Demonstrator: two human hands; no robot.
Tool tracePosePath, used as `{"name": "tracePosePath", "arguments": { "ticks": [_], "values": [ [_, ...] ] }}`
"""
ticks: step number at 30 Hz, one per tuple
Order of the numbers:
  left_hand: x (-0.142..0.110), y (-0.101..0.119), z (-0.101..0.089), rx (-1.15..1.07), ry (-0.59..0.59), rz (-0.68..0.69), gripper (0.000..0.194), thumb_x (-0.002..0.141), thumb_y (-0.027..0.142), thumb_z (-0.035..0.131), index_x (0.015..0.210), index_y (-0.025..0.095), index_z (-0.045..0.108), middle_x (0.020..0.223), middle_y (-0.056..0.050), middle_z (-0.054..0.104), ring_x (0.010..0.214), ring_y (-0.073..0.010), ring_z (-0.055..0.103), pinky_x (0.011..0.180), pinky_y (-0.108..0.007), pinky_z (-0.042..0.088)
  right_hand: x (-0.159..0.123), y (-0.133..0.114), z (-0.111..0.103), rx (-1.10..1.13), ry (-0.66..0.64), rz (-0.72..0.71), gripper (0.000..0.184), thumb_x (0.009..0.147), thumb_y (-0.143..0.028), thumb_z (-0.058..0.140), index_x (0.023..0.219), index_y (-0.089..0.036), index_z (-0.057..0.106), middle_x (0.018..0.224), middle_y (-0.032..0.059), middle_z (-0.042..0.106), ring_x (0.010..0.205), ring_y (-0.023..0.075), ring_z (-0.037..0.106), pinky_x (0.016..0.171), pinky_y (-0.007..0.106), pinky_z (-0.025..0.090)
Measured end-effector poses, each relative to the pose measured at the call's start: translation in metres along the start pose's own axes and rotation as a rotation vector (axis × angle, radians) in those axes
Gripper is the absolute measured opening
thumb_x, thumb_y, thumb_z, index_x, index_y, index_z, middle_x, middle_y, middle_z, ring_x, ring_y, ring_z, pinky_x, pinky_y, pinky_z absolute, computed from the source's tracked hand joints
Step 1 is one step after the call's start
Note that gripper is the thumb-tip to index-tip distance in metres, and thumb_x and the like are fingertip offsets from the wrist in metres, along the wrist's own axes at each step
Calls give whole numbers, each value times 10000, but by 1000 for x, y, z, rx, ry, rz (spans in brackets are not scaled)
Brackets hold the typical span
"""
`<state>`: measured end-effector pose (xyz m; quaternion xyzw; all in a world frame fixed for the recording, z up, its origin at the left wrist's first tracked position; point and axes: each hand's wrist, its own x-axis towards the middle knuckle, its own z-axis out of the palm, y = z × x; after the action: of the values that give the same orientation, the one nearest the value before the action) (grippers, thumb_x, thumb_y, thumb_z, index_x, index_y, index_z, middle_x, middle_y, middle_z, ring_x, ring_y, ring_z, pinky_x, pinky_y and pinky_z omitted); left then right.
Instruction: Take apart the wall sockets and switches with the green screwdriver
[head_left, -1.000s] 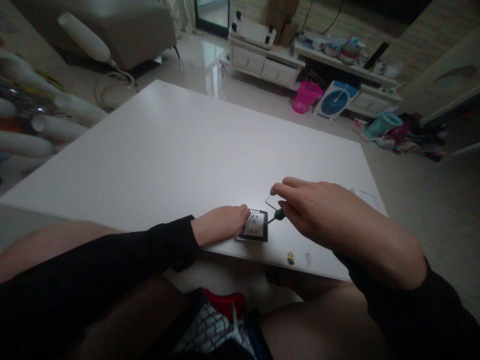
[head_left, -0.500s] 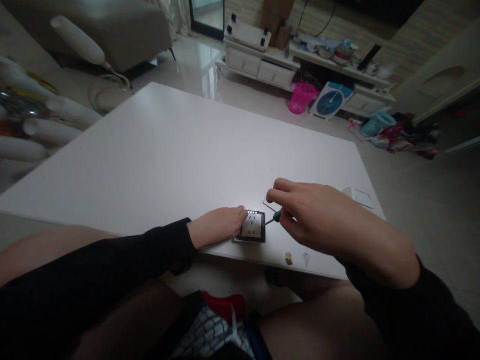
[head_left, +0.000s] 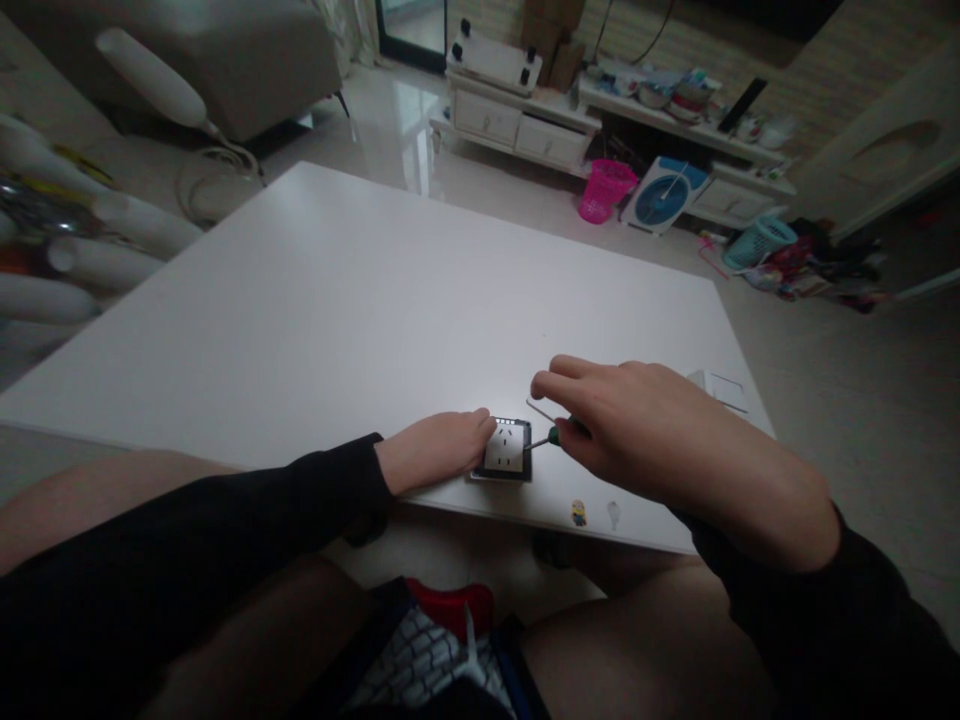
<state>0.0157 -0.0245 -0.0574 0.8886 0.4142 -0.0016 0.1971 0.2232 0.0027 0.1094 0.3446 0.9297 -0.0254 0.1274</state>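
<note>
A wall socket (head_left: 505,449) with a white face and dark frame lies near the front edge of the white table (head_left: 360,290). My left hand (head_left: 439,450) grips the socket's left side, its fingers closed against it. From the right, my right hand (head_left: 600,410) holds a screwdriver (head_left: 553,436) by its green handle. The screwdriver's thin shaft points left, and its tip meets the right edge of the socket. Behind the right fingers a flat, pale-edged plate (head_left: 538,408) shows in part on the table; the hand hides the rest.
A small yellow and blue figure sticker (head_left: 578,513) and a pale small piece (head_left: 613,515) lie by the front edge. Past my right wrist sits a white square item (head_left: 724,391). A pink basket (head_left: 606,190) and a blue fan (head_left: 663,196) stand on the floor beyond.
The fingers of my right hand have shifted around the screwdriver handle. The tip stays at the socket's right edge, and my left hand keeps its hold. The view has moved slightly.
</note>
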Motion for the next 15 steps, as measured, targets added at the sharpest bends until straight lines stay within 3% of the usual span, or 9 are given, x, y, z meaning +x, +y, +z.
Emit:
{"name": "tracePosePath", "arguments": {
  "ticks": [3, 6, 11, 15],
  "values": [
    [0, 1, -3, -21, -8, -9, 90, 1025, 184, 467, 1052, 144, 543, 1013, -107, 681, 830, -228, 681, 740, -349, 547, -3, -1, -4, 60, -8, -62, 176, 862, -137, 585, 1015, -221, 609, 1017, 42, 669, 730, 169, 585, 578, 330, 222],
    [1, 1, -2, -8, -19, -15, 92, 1029, 195, 477, 1065, 141, 542, 999, -102, 680, 834, -225, 684, 747, -340, 545, 0, -2, -3, 73, -9, -78, 141, 894, -155, 576, 1021, -205, 612, 1032, 61, 668, 814, 193, 618, 602, 328, 260],
    [1, 1, 0, -1, -4, 3, 97, 1020, 165, 469, 1047, 128, 554, 1000, -120, 673, 837, -234, 690, 752, -347, 544, 4, -1, 1, -25, 6, 50, 169, 1025, -268, 488, 1107, -212, 624, 1033, 60, 694, 682, 177, 589, 580, 340, 204],
    [0, 1, -2, -54, -5, -24, 106, 1038, 193, 458, 1056, 138, 546, 983, -100, 678, 804, -223, 675, 720, -340, 531, -1, 1, 0, 52, 22, -91, 192, 922, -148, 593, 1091, -237, 616, 1064, 40, 683, 800, 183, 630, 592, 329, 242]
  ]
}}
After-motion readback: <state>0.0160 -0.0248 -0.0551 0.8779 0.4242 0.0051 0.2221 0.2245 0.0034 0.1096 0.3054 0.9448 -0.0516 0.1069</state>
